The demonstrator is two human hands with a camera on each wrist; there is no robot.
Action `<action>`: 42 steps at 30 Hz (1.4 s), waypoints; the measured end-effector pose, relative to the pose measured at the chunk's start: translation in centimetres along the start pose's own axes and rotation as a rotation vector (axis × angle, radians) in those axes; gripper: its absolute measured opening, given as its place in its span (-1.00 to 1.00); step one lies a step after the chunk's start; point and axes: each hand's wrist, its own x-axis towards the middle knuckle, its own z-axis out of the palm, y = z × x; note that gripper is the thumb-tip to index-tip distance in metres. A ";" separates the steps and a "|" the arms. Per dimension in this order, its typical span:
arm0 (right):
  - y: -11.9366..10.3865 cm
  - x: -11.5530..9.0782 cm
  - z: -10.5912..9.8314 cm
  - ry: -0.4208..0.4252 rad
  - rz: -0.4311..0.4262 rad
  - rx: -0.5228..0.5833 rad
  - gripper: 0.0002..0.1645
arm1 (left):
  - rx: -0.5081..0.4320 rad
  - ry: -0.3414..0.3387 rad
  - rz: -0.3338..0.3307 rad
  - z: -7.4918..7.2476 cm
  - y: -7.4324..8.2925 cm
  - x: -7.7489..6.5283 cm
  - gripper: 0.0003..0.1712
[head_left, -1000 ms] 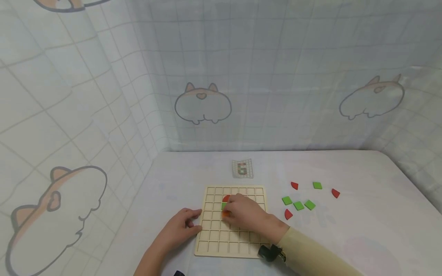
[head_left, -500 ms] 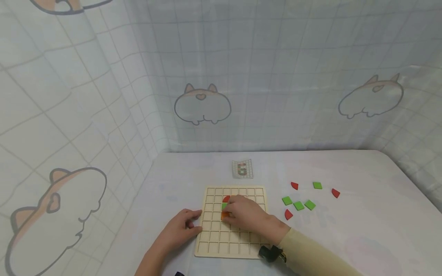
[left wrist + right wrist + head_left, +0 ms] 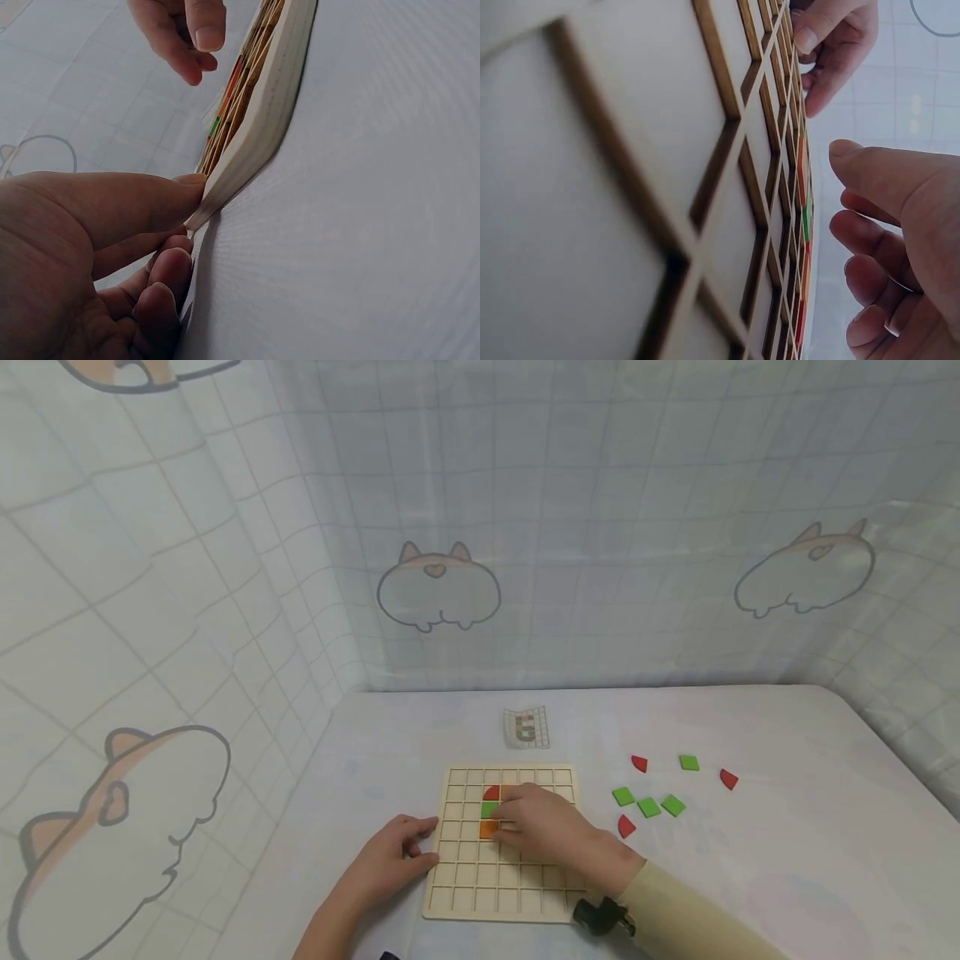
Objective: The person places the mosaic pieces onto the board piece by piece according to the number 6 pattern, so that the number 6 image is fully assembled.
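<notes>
A pale wooden grid board (image 3: 465,893) lies on the table. In it are a red quarter-round tile (image 3: 491,793), a green square tile (image 3: 489,810) and an orange square tile (image 3: 489,830); part of another orange tile shows beside the red one. My right hand (image 3: 543,822) hovers over the board just right of these tiles and hides some cells. In the right wrist view its loosely bent fingers stand apart from the board with nothing between them. My left hand (image 3: 393,853) touches the board's left edge with thumb and forefinger, spread apart along it.
Right of the board lie several loose green square tiles (image 3: 648,807) and red quarter-round tiles (image 3: 627,826). A small printed pattern card (image 3: 527,727) lies behind the board. A patterned curtain (image 3: 600,568) closes off the back and sides.
My right hand has drawn slightly right and let go of the orange tile, which now shows whole in its cell with the green one more exposed. The left hand stays put.
</notes>
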 end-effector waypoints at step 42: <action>6.2 -8.3 -3.5 0.140 0.315 0.055 -0.63 | 0.016 -0.002 -0.027 0.1 0.6 -0.2 -0.37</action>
